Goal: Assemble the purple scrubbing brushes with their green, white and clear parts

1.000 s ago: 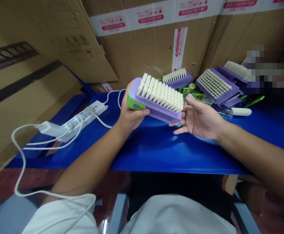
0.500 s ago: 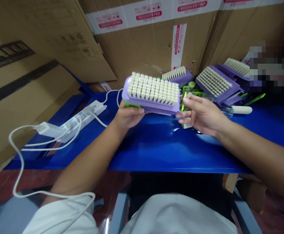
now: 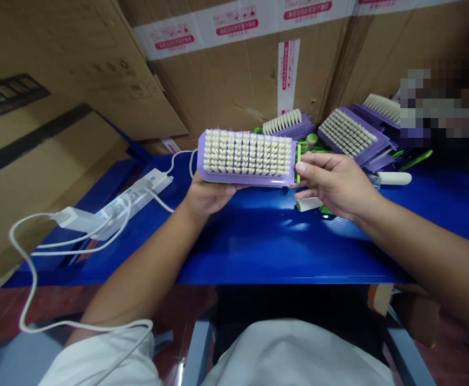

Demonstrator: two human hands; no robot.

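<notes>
Two bare hands, near each other yet apart, share one lilac plastic scrubbing brush with cream bristles (image 3: 246, 158): the left hand (image 3: 205, 197) cradles its underside, the right hand (image 3: 336, 185) grips its green-trimmed end, exposing the bristle face upward, with further lilac brushes (image 3: 349, 134) beyond the right hand.

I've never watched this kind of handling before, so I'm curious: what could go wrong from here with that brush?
The brush rests on the left hand and is gripped at one end by the right hand, so it might slip and hit the other brushes piled just beyond. The white cord also runs up to the left sleeve, so it could snag and tug the power strip.
</notes>
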